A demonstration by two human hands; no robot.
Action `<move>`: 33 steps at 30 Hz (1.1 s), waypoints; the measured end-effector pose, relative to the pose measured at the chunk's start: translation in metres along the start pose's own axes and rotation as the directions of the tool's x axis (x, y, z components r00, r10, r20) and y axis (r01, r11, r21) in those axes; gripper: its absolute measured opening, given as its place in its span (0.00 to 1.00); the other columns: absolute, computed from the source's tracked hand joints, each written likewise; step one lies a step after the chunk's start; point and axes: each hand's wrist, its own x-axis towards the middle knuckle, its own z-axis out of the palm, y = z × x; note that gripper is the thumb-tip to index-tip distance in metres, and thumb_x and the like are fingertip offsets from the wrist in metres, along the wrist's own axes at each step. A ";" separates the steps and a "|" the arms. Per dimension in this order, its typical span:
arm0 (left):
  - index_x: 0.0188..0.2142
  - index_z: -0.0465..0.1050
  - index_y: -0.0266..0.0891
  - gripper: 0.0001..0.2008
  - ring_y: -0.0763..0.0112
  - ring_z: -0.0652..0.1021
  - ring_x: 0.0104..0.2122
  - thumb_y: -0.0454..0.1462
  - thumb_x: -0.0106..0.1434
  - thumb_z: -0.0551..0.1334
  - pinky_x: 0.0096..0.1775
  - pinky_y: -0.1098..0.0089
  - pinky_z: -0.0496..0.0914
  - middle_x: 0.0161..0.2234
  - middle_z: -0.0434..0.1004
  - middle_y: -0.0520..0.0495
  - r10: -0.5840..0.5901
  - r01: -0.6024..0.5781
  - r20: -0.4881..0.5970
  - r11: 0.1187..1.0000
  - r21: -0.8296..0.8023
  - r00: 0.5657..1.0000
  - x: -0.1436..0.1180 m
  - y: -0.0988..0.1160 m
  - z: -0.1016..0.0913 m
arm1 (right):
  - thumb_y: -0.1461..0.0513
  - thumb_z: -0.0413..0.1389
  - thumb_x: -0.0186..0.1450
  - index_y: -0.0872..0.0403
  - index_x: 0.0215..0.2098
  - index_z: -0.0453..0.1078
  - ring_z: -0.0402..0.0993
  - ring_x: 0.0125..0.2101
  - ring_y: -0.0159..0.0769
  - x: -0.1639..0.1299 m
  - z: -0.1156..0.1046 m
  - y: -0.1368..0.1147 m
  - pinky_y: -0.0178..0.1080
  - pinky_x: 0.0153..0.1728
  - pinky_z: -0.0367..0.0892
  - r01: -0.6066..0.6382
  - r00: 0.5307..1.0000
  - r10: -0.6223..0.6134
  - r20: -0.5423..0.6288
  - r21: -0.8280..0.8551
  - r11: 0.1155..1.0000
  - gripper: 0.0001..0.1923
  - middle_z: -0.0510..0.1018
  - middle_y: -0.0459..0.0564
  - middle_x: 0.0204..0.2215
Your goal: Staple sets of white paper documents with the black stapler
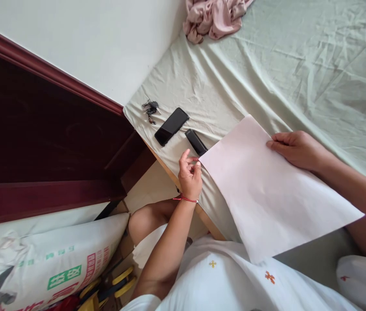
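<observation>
A person sits at the corner of a bed covered with a pale green sheet [299,65], seen from above. A large sheet of pale pink paper [267,190] lies slanted across the centre right of the frame, its lower corner over the person's lap. The right hand [296,149], at centre right, grips the paper's upper right edge, fingers curled over it. The left hand [189,172], at centre, has its fingers loosely curled at the paper's left corner; whether it actually pinches the paper cannot be told. A red string bracelet [185,199] circles that wrist. Just above the left hand a black stapler [196,141] lies partly under the paper's edge. Up and left of it rest a black phone [171,126] and a bunch of keys [150,108]. Crumpled pink cloth [213,17] sits at top centre. A printed sack [50,263] fills the lower left corner.
</observation>
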 end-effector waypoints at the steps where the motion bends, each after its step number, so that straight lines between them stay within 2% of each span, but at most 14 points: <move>1: 0.66 0.64 0.42 0.26 0.74 0.75 0.30 0.41 0.71 0.62 0.35 0.73 0.72 0.46 0.80 0.43 0.023 -0.023 0.023 1.000 0.009 0.999 0.000 -0.001 0.000 | 0.49 0.56 0.69 0.52 0.36 0.77 0.75 0.31 0.40 0.000 0.000 0.000 0.41 0.35 0.68 0.003 1.000 -0.003 -0.005 0.015 1.000 0.17 0.82 0.50 0.31; 5: 0.65 0.69 0.43 0.24 0.72 0.76 0.33 0.45 0.72 0.61 0.39 0.72 0.74 0.48 0.79 0.41 0.110 -0.114 0.049 0.990 0.087 0.993 0.002 -0.007 -0.001 | 0.49 0.58 0.67 0.53 0.33 0.76 0.74 0.28 0.38 -0.001 -0.004 -0.002 0.40 0.34 0.67 -0.009 1.000 0.008 0.006 0.052 0.999 0.16 0.81 0.50 0.30; 10: 0.65 0.70 0.43 0.23 0.71 0.78 0.35 0.44 0.73 0.60 0.41 0.71 0.76 0.47 0.79 0.40 0.227 -0.232 0.047 0.958 0.171 0.973 0.003 -0.008 0.000 | 0.49 0.60 0.65 0.53 0.28 0.74 0.69 0.24 0.32 -0.003 -0.007 -0.006 0.38 0.32 0.64 -0.052 0.999 0.052 -0.005 0.035 0.998 0.18 0.77 0.46 0.25; 15: 0.66 0.69 0.44 0.23 0.74 0.77 0.31 0.42 0.74 0.59 0.38 0.72 0.76 0.46 0.79 0.42 0.238 -0.243 0.050 0.952 0.185 0.970 0.003 -0.010 -0.001 | 0.51 0.59 0.68 0.54 0.32 0.77 0.69 0.22 0.31 -0.006 -0.006 -0.011 0.37 0.28 0.63 -0.091 0.996 0.093 -0.014 0.109 0.990 0.15 0.79 0.46 0.25; 24: 0.64 0.74 0.44 0.21 0.68 0.79 0.39 0.39 0.74 0.58 0.43 0.67 0.76 0.48 0.80 0.40 0.304 -0.306 0.039 0.933 0.189 0.952 0.004 -0.011 0.000 | 0.54 0.58 0.70 0.54 0.32 0.78 0.70 0.22 0.31 -0.008 -0.006 -0.016 0.35 0.25 0.63 -0.147 0.988 0.150 -0.024 0.122 0.982 0.15 0.80 0.46 0.25; 28: 0.61 0.78 0.44 0.19 0.68 0.79 0.38 0.37 0.74 0.58 0.44 0.67 0.75 0.43 0.80 0.40 0.361 -0.351 -0.001 0.908 0.229 0.933 0.004 -0.008 0.001 | 0.54 0.58 0.70 0.53 0.32 0.79 0.72 0.23 0.31 -0.006 -0.007 -0.014 0.35 0.26 0.65 -0.144 0.989 0.147 -0.021 0.129 0.981 0.14 0.81 0.46 0.26; 33: 0.58 0.81 0.44 0.18 0.70 0.77 0.35 0.36 0.74 0.58 0.42 0.68 0.73 0.40 0.80 0.42 0.363 -0.345 -0.026 0.904 0.251 0.931 0.004 -0.006 0.003 | 0.53 0.58 0.70 0.53 0.34 0.79 0.74 0.24 0.33 -0.006 -0.008 -0.011 0.36 0.27 0.66 -0.151 0.988 0.154 -0.014 0.142 0.978 0.14 0.83 0.47 0.29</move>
